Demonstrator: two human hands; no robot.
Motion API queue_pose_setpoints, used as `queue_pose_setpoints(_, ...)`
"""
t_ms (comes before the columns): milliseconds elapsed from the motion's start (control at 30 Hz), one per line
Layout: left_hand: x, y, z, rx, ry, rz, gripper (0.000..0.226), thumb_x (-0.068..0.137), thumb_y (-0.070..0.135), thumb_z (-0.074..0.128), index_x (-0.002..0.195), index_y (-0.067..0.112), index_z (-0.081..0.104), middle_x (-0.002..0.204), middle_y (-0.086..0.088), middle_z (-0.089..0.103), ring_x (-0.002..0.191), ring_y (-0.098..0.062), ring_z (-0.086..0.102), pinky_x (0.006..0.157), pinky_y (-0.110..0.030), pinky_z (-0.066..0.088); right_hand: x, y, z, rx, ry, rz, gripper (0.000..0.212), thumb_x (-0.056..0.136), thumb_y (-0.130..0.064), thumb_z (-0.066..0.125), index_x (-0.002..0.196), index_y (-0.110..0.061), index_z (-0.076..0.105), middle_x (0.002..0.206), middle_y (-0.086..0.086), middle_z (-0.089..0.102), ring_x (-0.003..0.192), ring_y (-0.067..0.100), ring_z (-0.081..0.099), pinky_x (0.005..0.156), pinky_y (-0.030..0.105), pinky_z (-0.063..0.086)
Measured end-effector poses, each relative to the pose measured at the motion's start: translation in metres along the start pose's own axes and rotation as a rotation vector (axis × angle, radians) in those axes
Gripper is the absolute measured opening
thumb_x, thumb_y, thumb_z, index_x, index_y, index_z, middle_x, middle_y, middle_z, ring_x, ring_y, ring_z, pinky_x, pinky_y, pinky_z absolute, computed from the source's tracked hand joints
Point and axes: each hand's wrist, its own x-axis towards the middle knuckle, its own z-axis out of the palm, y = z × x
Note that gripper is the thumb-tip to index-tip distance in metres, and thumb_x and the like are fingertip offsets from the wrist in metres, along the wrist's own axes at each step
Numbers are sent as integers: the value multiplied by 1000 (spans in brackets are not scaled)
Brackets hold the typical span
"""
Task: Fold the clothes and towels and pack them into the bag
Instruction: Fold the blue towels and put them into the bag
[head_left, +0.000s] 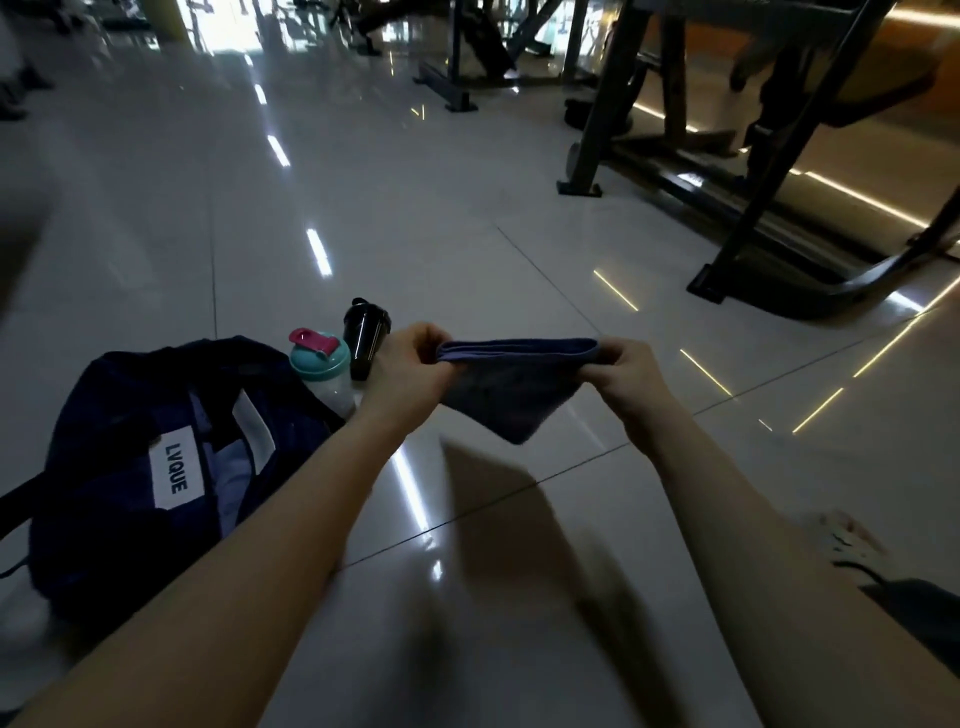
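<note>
Both hands pinching the folded towel (511, 384) by its top corners: left hand (410, 364), right hand (623, 371). Risk: fold slipping open mid-air (hanging unsupported) before reaching the bag (156, 467).

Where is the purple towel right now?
In the head view, the towel hangs folded at centre frame above the tiled floor, its top corners pinched by the left hand and right hand; the dark blue bag lies to its left.
</note>
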Motion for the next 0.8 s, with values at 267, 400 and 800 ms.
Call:
queue_pose_setpoints(267,-62,-113,8,320,-301,-123,21,72,12,74,72,23,55,66,8,59,61,-7,53,64,-25,46,-60,110,21,-571,-359,137,3,75,-10,75,73,-10,73,62,3,63,58,13,57,61,39,48)
queue_pose_setpoints(400,-99,-146,17,495,-679,-264,27,66,9,77,72,19,53,70,5,58,64,-9,53,65,-28,47,-100,143,26,-689,-599,284,5,77,-9,75,81,-9,79,75,2,75,71,11,71,73,32,58)
queue_pose_setpoints(800,-93,-145,20,443,-954,-497,12,77,6,78,77,15,71,69,6,65,73,-8,61,70,-24,55,-98,155,12,-414,-733,613,18,83,-12,72,100,-4,73,97,9,73,96,22,69,89,38,56)
